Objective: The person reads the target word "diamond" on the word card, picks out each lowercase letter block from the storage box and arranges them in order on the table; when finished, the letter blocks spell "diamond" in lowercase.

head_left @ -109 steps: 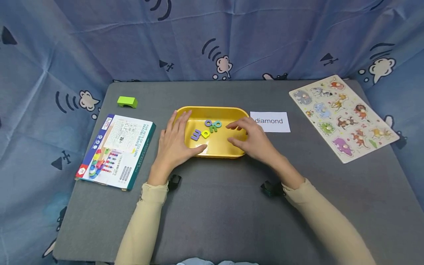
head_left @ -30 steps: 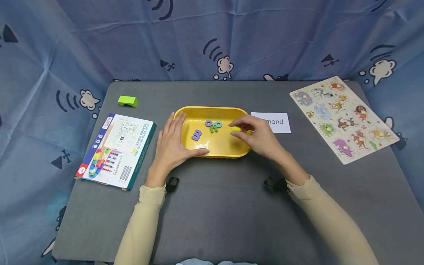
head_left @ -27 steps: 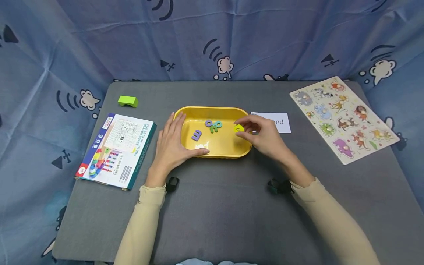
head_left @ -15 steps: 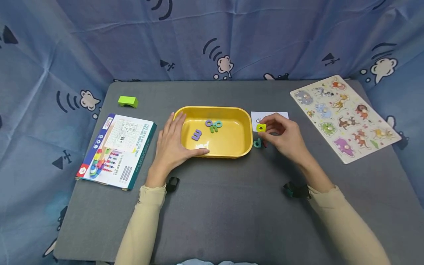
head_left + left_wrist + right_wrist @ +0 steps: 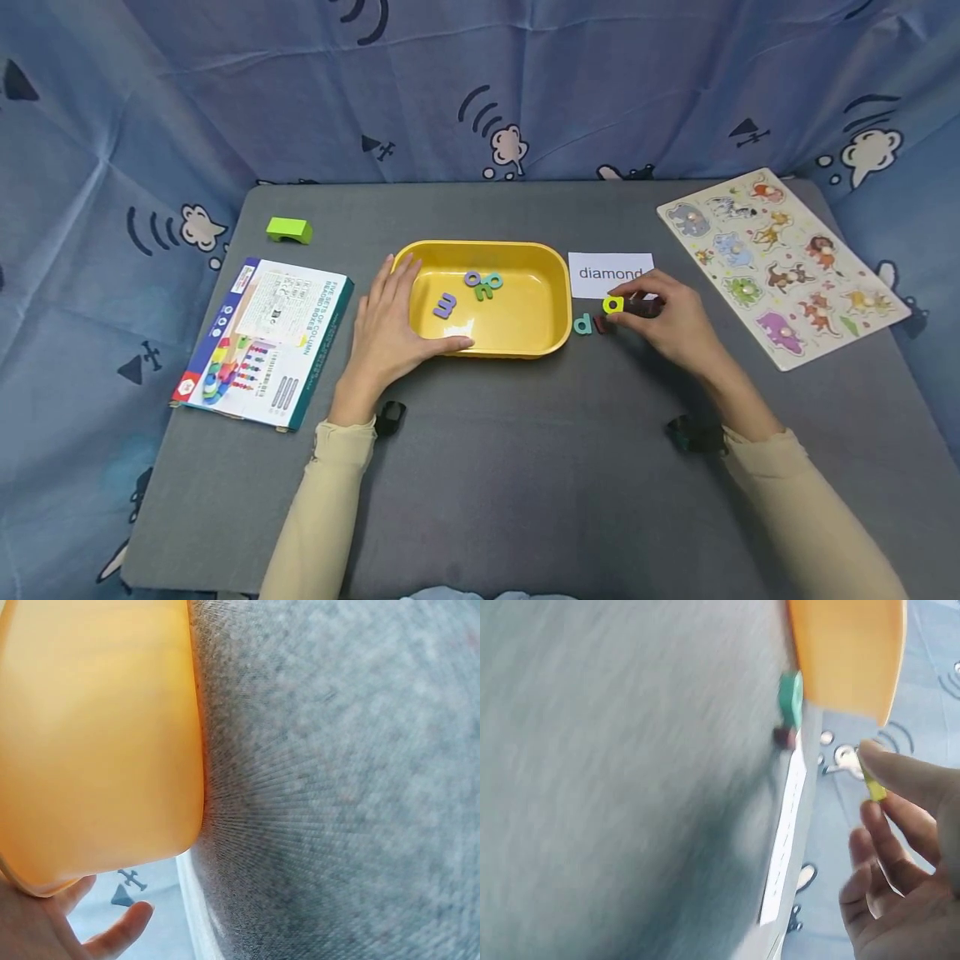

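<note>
My right hand [image 5: 678,329] pinches a small yellow letter "a" [image 5: 612,305] between thumb and fingertips, just above the table near the word card's lower edge. In the right wrist view the yellow letter [image 5: 875,787] shows edge-on between the fingers. Below it lie a teal letter "d" [image 5: 582,324] and a dark red letter [image 5: 600,324], partly hidden by the hand. My left hand [image 5: 390,325] rests on the left end of the yellow tray [image 5: 525,329], fingers extended and thumb along the near rim. Inside are a purple "m" [image 5: 445,306] and several other letters.
A white card [image 5: 609,265] reading "diamond" lies right of the tray. An animal puzzle board [image 5: 780,267] sits at the far right. To the left are a boxed toy set [image 5: 262,342] and a green arch block [image 5: 289,230]. A patterned cloth [image 5: 600,92] hangs behind the table.
My right hand has picked the yellow letter out of the tray and carried it right, over the table beside the teal and dark red letters. The left hand stays at the tray's left end.
</note>
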### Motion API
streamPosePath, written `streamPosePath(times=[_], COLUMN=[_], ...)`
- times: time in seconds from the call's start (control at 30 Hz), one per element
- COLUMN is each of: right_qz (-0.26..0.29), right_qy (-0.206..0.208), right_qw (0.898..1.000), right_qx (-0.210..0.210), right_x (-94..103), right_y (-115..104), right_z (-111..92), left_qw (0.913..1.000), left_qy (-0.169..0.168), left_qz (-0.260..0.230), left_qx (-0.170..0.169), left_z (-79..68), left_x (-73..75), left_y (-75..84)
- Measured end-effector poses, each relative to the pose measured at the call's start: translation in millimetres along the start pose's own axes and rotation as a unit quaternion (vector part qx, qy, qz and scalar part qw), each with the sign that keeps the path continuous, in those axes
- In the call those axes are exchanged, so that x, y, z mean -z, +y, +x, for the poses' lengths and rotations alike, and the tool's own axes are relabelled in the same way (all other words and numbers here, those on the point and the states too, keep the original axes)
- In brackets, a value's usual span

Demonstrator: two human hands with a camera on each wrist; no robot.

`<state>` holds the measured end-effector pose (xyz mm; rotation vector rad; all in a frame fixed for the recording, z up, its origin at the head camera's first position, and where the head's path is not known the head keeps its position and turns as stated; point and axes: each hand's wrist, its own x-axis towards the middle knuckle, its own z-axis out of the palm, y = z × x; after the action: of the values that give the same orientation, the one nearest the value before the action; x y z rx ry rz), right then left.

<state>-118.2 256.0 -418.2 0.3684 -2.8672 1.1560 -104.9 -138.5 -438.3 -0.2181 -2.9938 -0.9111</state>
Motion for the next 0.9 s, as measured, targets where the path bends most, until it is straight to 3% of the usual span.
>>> streamPosePath(times=[0.27,0.4,0.9], right_qz=[-0.063,-0.076,-0.08], right_qy=[-0.037,-0.061,-0.078], right_qw=[0.997,0.995,0.993], right_qx=[0.016,-0.008,-0.031], right_x=[-2.1,-3.6,-10.5], right_y=[16,16,13], right_z=[-4,-5,-6], left_qw=[1.0,1.0,1.0], left_qy=[0.0,-0.002,-0.003], left_qz=[0.001,0.001,0.001], left_qx=[-0.002,-0.001,0.002], left_z=[-0.5,-0.2,0.4], left_x=[1.2,0.6,0.4], left_y=[1.0,0.5,0.5])
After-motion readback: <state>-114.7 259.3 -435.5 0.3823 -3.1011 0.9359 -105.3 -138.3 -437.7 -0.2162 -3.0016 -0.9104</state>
